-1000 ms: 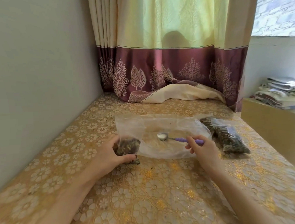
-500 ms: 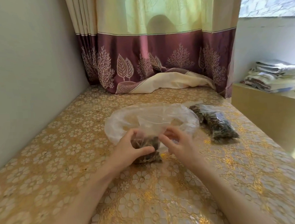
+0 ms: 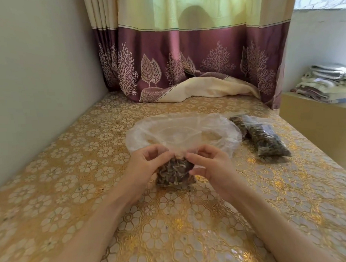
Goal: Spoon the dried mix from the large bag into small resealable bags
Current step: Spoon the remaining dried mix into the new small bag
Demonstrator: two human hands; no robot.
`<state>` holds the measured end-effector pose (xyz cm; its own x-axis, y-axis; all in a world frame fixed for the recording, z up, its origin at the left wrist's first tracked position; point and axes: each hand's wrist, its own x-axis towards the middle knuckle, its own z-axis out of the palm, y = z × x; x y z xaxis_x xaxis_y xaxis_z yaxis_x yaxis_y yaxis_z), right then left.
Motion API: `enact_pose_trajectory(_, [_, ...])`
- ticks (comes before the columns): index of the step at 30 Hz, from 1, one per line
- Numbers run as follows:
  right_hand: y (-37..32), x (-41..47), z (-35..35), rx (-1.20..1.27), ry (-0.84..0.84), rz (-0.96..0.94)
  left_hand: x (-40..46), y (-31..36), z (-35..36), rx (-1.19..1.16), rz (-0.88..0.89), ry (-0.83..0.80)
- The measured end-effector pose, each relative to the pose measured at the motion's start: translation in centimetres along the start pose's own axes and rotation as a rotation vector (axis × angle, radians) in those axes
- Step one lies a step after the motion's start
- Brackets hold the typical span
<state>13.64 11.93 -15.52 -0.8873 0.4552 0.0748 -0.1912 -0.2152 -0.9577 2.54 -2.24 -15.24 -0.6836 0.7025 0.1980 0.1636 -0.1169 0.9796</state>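
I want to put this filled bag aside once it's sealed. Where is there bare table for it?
Free: the tablecloth between the wall and the large bag; also the near stretch below the hands. Crowded: right of the large bag, where filled small bags lie.

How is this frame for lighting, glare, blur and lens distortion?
Head view: soft daylight through the backlit curtain, which carries a rounded shadow; specular glints on the gold tablecloth; wide-angle bowing at the edges; both hands and the small bag sharp; slight softness at the finished bags.
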Motion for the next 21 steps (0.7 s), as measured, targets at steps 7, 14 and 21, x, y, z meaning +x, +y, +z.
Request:
enact_pose_trajectory(7, [-1.0,-0.2,-0.2,0.162,0.058,-0.048,-0.2,0.4,-0.1,-0.088,0.029,0.058])
enact_pose_trajectory(14, [-1.4,-0.5,0.3,0.072,-0.048,-0.104,-0.6,1.4,0.4,-0.060,0.064,0.006])
enact_pose_trajectory(21, [-3.0,-0.5,0.4,0.201,-0.024,-0.149,-0.2,2.4,0.4,-0.246,0.163,0.037])
